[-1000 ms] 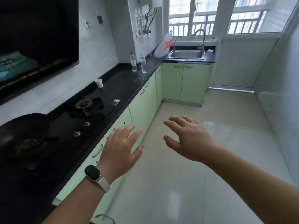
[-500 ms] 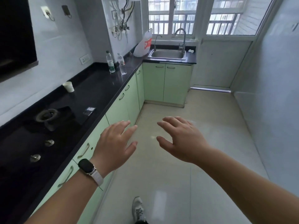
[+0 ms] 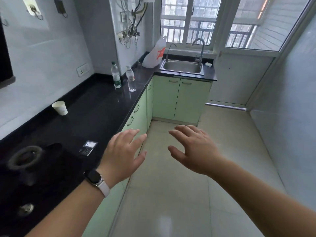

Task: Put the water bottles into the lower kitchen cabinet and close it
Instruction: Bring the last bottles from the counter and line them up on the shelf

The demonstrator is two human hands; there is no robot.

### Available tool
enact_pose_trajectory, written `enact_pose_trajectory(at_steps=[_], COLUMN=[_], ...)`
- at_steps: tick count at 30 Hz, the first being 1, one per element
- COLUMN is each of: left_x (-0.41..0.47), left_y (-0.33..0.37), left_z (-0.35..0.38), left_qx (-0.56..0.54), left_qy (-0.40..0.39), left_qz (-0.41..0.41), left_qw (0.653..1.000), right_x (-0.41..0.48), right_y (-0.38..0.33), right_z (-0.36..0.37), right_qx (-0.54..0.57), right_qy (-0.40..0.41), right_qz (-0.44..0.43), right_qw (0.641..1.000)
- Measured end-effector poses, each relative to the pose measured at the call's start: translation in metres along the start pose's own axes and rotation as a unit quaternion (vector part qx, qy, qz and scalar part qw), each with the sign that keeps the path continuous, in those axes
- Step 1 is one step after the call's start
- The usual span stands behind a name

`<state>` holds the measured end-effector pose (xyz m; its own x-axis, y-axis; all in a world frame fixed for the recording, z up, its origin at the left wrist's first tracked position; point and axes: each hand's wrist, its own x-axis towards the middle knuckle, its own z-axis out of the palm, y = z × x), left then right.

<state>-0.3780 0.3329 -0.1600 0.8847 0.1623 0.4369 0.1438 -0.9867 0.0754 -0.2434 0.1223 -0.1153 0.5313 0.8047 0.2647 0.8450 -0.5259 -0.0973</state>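
Water bottles (image 3: 116,77) stand upright and close together on the black table (image 3: 95,106), near its far corner; the taller one has a green label, and the shorter clear bottle (image 3: 131,81) is just right of it. Beyond them a white plastic bag (image 3: 154,54) leans beside the steel sink (image 3: 182,67). The green lower cabinet doors (image 3: 181,98) below are all closed. A paper cup (image 3: 59,108) sits near the wall, well apart from the bottles. The left hand (image 3: 123,154), a watch (image 3: 95,179) on its wrist, hovers beside the table's edge with fingers spread; the right hand (image 3: 196,151) hovers over the floor (image 3: 171,194), fingers apart and loosely bent; neither holds anything
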Motion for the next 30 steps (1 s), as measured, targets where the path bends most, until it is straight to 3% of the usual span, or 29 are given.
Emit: enact_pose_trajectory(at_steps=[14,30], left_x=[0.128,0.337], left_y=[-0.071,-0.086], left_z=[0.060,0.130], left_qx=[0.035,0.118], left_qy=[-0.029,-0.022], left_qz=[-0.028,-0.114], left_qw=[0.999,0.986], right_x=[0.162,0.372], right_y=[0.076,0.240], right_z=[0.065,0.106], right_qx=[0.035,0.042], right_qy=[-0.005,-0.023], right_qz=[-0.039,-0.200], right_qw=[0.999,0.979])
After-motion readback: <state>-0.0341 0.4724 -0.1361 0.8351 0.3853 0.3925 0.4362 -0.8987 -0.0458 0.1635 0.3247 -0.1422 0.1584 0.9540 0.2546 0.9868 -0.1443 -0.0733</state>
